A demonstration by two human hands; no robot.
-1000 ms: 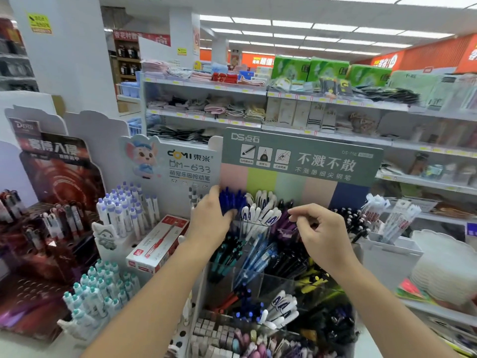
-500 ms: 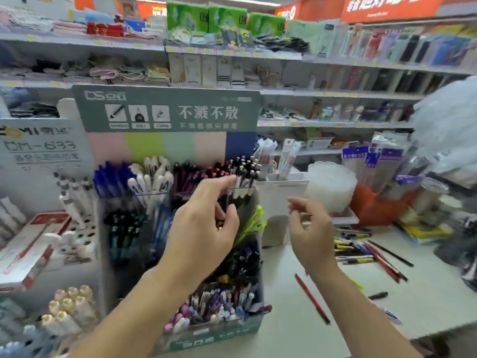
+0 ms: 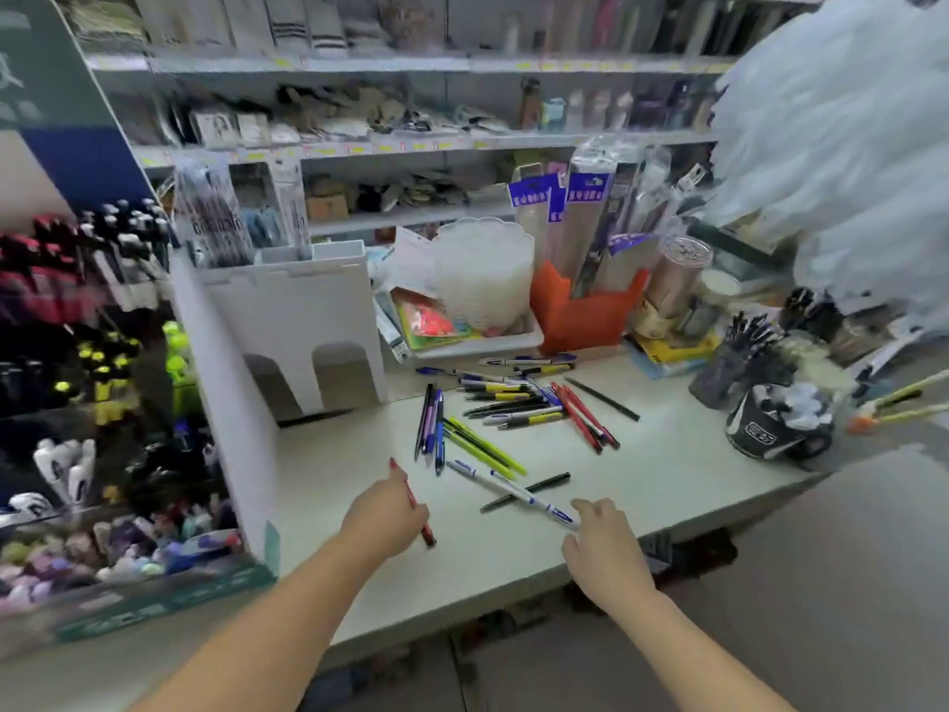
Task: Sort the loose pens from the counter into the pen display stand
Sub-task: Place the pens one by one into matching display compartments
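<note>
Left hand: the left hand lies over a red pen on the table; fingers hidden, so I cannot tell if it grips.
Right hand: the right hand has loosely curled fingers touching the end of a white pen, holding nothing.
Loose pens: scattered pile mid-table.
Pen display stand: the stand sits at the left, packed.

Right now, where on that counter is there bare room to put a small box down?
Bare counter shows to the right of the black pen, toward the dark cup. Another bare strip lies between the white cardboard stand and the red pen. The middle, around the pen pile, is crowded.
</note>
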